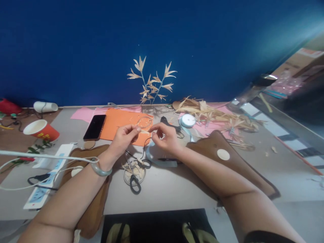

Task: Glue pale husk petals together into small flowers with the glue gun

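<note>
Pinching with left hand (124, 139): thumb and index pressed together at the tips, apparently on one end of a thin pale strip (145, 131). At right hand (167, 137): index and thumb curled toward each other; can't tell if pinching the strip's other end or only close beside it.

Key relation: strip in the gap between the two sets of fingertips, long axis roughly side to side. Just right of left fingertips, just left of right ones. Nearer to left hand, looks like contact there. Too small to tell if lifted or lying on the orange sheet (113, 125) below.

Beyond the fingertips, on the sheet: wire loop (144, 122). On the body side of right fingertips: black cord (144, 148), running down toward a round dish (124, 176) of scraps; can't tell if touching the fingers. At the dish: scissors (136, 192), black handles toward the body. Beyond right hand and off to its right: ribbon spool (188, 120). Left of the sheet, partly overlapping: phone (95, 126).
</note>
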A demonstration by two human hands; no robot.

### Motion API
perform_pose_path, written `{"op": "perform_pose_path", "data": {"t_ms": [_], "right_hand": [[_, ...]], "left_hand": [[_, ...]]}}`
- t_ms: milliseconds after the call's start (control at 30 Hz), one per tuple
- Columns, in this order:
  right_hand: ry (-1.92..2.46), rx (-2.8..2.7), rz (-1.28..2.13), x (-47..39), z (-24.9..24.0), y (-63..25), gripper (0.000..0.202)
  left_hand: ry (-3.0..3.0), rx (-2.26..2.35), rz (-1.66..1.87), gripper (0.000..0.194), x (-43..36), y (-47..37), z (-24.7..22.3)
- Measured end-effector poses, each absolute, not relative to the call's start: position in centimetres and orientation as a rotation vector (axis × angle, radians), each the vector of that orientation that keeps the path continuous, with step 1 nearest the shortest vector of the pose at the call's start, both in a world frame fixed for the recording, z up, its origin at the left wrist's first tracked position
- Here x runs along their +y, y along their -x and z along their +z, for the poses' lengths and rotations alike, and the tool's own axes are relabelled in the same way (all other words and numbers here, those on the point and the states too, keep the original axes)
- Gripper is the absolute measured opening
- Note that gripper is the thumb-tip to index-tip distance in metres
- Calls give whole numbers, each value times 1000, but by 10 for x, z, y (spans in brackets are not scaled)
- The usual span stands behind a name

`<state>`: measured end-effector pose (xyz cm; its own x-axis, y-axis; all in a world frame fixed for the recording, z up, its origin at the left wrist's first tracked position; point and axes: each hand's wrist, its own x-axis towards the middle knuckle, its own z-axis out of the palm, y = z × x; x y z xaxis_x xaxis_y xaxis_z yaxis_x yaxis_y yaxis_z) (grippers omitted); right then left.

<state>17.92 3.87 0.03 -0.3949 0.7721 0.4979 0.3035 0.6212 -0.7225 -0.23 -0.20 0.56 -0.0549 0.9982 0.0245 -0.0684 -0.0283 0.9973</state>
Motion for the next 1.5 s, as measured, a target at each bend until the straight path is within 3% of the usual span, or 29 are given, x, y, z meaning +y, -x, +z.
{"op": "perform_pose_path", "data": {"t_ms": [200, 400, 533, 733, 867, 1233, 1400, 1500], "right_hand": [[906, -1772, 1487, 45, 12, -176, 26], [863, -1698, 1701, 42, 9, -174, 24], [848, -1547, 1753, 42, 1, -171, 24], [843, -1492, 1750, 39, -2, -169, 27], [826, -1498, 1771, 32, 0, -168, 32], [826, -1498, 1813, 34, -9, -165, 35], [845, -1489, 1784, 32, -7, -165, 30], [867, -1517, 1756, 33, -6, -165, 28]], "left_hand": [[-1218, 1184, 1303, 28, -2, 2, 3], [-1078, 1206, 1307, 35, 0, 2, 3], [-951, 1171, 1345, 50, 2, 2, 2], [-1228, 1150, 1288, 26, -2, -1, -1], [-1191, 1171, 1292, 23, -4, -4, 0], [-1029, 1106, 1250, 47, 0, -5, -4], [-1094, 1126, 1245, 26, -3, -6, -2], [-1100, 1162, 1255, 24, -3, -5, -2]]}}
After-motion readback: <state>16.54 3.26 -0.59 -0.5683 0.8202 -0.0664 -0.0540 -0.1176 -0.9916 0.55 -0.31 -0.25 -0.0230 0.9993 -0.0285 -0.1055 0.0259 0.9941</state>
